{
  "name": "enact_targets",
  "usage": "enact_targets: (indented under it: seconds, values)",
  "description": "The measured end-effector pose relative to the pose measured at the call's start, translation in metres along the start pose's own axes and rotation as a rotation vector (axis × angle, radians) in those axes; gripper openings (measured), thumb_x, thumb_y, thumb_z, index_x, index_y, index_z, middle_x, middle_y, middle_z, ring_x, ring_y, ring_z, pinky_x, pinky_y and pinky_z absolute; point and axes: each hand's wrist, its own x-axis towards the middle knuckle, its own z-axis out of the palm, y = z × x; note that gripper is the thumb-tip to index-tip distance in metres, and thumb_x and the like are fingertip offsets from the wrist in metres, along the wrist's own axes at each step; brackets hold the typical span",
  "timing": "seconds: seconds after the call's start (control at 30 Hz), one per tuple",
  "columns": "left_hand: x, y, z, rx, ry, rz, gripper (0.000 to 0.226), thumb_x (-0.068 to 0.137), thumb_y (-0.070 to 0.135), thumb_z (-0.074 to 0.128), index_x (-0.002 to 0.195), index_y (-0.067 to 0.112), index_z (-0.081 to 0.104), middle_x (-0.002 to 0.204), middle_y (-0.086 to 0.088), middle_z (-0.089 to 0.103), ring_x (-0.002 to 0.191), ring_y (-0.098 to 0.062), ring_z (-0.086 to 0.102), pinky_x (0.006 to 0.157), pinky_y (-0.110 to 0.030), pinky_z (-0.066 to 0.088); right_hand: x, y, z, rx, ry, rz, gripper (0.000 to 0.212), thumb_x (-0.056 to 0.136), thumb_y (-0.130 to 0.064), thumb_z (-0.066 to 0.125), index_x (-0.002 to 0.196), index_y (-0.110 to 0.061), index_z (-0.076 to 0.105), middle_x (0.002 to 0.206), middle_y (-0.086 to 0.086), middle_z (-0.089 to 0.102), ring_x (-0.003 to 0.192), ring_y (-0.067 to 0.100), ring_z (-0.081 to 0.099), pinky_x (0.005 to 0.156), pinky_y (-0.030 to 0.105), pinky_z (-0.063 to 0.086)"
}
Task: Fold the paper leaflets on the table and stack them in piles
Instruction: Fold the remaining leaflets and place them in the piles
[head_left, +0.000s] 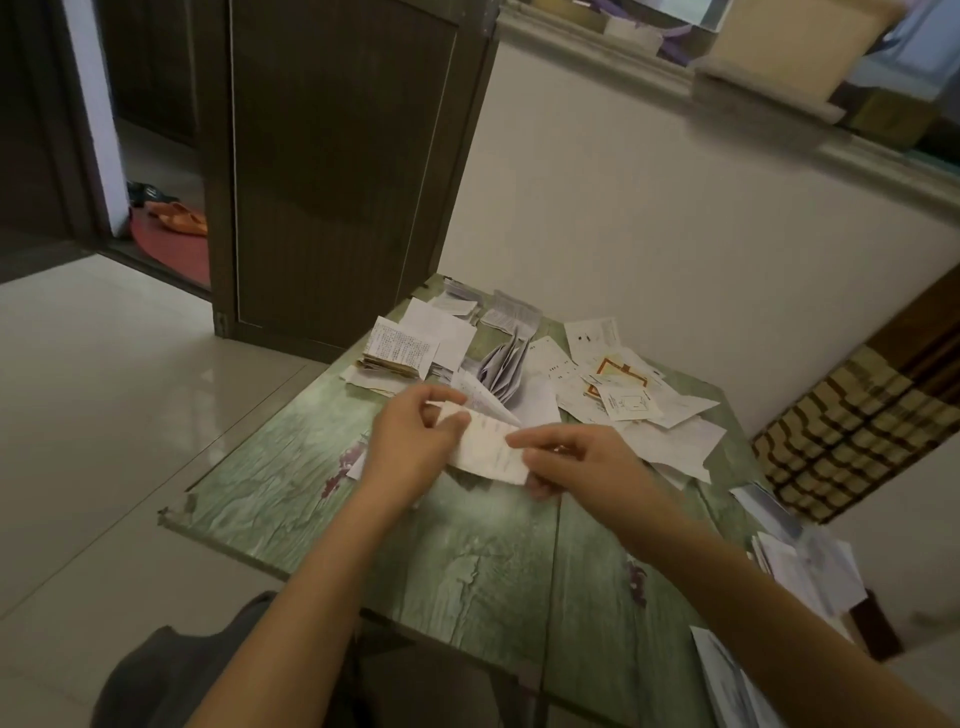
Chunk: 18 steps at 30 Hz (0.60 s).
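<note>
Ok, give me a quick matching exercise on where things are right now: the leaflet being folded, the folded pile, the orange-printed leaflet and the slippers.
Things:
1. narrow leaflet
2. folded pile
3. orange-printed leaflet
4. orange slippers

Places:
A. down low, past the dark door
B. pinched between left hand and right hand
C. far left part of the table
D. among loose sheets, far right part of the table

Pairs: 1-B, 2-C, 3-D, 4-A.
</note>
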Motion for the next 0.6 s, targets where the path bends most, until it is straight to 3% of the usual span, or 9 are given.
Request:
enact_targets:
  seconds: [0.1,0.23,0.33,0.4,0.5,0.6]
  values:
    - [0.015,-0.009,-0.022,-0.011,0.19,-0.032,0.012,0.088,0.013,0.063,0.098,0.02,0.061,0.092,0.002,0.062,0.08,-0.008,0.058,0.069,-0.033,0.056,0.013,-0.005,0.031,0.033,0.07,-0.065,0.021,0.088,0.004,0.053,0.098,-0.007,0.069,0.071,0.003,0.062,0.052,0.002,0.056,0.058,0.013,0.05]
    - [0.026,-0.024,-0.036,0.245,0.259,-0.046,0.015,0.088,0.017,0.062,0.102,0.02,0.06,0.092,0.002,0.061,0.083,-0.014,0.056,0.079,-0.038,0.053,0.034,0.002,0.068,0.016,0.116,-0.064,0.025,0.087,0.003,0.05,0.095,-0.012,0.068,0.072,-0.002,0.058,0.061,0.013,0.052,0.06,0.026,0.047]
    - [0.031,-0.038,-0.04,0.554,0.185,-0.136,0.023,0.085,0.014,0.063,0.108,0.015,0.06,0.099,-0.002,0.059,0.091,-0.02,0.057,0.079,-0.035,0.051,0.04,0.019,0.091,-0.16,0.125,-0.05,0.022,0.089,-0.004,0.052,0.101,-0.011,0.068,0.078,-0.007,0.055,0.064,0.001,0.049,0.054,0.007,0.04]
    - [0.032,-0.045,-0.042,0.716,0.103,-0.195,0.024,0.083,0.013,0.064,0.106,0.013,0.061,0.105,-0.006,0.061,0.095,-0.023,0.058,0.082,-0.036,0.051,0.036,0.031,0.101,-0.308,0.13,-0.069,0.017,0.091,-0.014,0.056,0.105,-0.016,0.064,0.084,-0.006,0.052,0.069,0.003,0.05,0.058,0.012,0.04]
    - [0.034,-0.049,-0.043,0.825,0.072,-0.199,0.028,0.08,0.017,0.065,0.108,0.015,0.06,0.111,-0.01,0.055,0.101,-0.026,0.054,0.084,-0.04,0.051,0.031,0.038,0.108,-0.546,0.148,-0.125,0.021,0.094,-0.03,0.052,0.113,-0.023,0.058,0.116,-0.003,0.042,0.09,0.012,0.056,0.076,0.023,0.044]
    - [0.034,-0.048,-0.043,0.855,0.083,-0.175,0.033,0.082,0.017,0.063,0.114,0.015,0.058,0.117,-0.012,0.049,0.108,-0.029,0.049,0.088,-0.039,0.047,0.029,0.037,0.109,-0.681,0.176,-0.167,0.025,0.097,-0.032,0.047,0.118,-0.019,0.053,0.122,0.0,0.036,0.097,0.017,0.055,0.079,0.026,0.045]
